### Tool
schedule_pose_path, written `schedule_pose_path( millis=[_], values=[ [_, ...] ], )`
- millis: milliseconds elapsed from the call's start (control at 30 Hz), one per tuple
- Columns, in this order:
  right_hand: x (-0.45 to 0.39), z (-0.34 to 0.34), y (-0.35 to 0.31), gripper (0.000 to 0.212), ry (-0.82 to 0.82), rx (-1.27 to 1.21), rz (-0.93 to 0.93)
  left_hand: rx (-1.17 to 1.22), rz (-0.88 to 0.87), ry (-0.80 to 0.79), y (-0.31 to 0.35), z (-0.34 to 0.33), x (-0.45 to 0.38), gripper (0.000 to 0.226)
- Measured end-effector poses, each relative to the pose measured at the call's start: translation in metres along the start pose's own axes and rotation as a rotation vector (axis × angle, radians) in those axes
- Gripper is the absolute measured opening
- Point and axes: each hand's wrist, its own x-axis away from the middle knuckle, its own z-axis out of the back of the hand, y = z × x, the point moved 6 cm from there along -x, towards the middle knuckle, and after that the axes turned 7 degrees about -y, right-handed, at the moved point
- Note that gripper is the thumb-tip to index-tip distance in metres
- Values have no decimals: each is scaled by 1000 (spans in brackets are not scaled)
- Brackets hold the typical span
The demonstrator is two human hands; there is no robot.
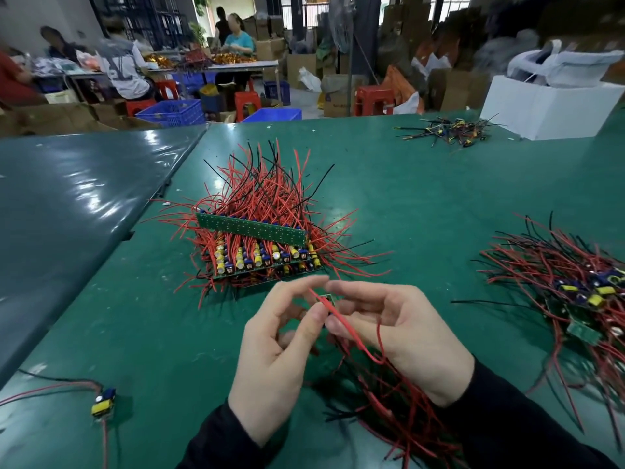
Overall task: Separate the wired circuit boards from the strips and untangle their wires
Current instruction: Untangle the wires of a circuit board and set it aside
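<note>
Both hands meet low in the middle of the green table. My left hand [280, 346] and my right hand [399, 336] pinch a small green circuit board [327, 298] between their fingertips. A red wire [351, 328] runs from it across my right fingers into a bundle of red and black wires [389, 404] hanging under my right palm. Beyond the hands lies a stack of board strips [257, 248] with yellow and blue parts and many red wires sticking out. Most of the held board is hidden by my fingers.
A heap of separated wired boards [575, 296] lies at the right. One single wired board [103, 401] lies at the near left. Small wire scraps [453, 130] and a white box [548, 106] sit at the far right. People work at tables behind.
</note>
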Motion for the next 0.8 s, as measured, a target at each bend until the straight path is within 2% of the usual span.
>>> schedule_pose_path(
  millis=[67,133,200,267,367,500,633,800],
  values=[
    [2,-1,-4,27,-7,74,52,69,-18,-21,5,5,1,34],
    [6,2,-13,12,56,347,183,15,-99,-62,14,9,1,36],
    [10,2,-23,13,161,685,349,-103,-161,-57,20,9,1,32],
    [13,-2,-28,16,182,814,443,-190,-188,-8,21,6,1,26],
    [15,-3,-28,22,201,874,435,-250,-196,65,17,8,2,18],
    [16,-3,-30,16,252,966,418,-262,-185,85,12,9,3,18],
    [20,-5,-31,12,319,1092,414,-156,-63,130,5,11,2,17],
    [26,-8,-33,11,468,1377,469,-63,77,90,-1,-1,6,24]
  ],
)
